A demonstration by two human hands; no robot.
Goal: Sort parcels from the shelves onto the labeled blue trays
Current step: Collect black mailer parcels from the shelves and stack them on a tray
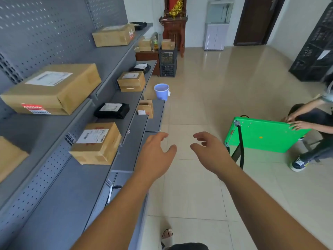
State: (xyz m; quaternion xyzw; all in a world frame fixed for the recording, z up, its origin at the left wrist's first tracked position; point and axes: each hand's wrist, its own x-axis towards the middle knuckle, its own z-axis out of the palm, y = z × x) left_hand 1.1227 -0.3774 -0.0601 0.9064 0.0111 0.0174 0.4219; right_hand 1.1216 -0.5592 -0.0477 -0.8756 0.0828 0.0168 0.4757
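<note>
Grey metal shelves (59, 186) run along the left. Cardboard parcels lie on them: a big box (54, 89) on the upper shelf, another box (113, 35) farther back, a labelled box (97, 143) on the shelf nearest my hands, a small box (131, 81) beyond it. A black pouch parcel (111, 110) lies between those two. My left hand (155, 156) and my right hand (210, 152) hover over the floor to the right of the shelves. Both hold nothing, with fingers apart. No blue tray is in view.
A person sits at the right, hands on a green panel (263, 136) standing on the tiled floor. A blue bucket (161, 91) and a black crate (167, 62) stand at the shelf's far end. Black crates (317, 46) are stacked at far right.
</note>
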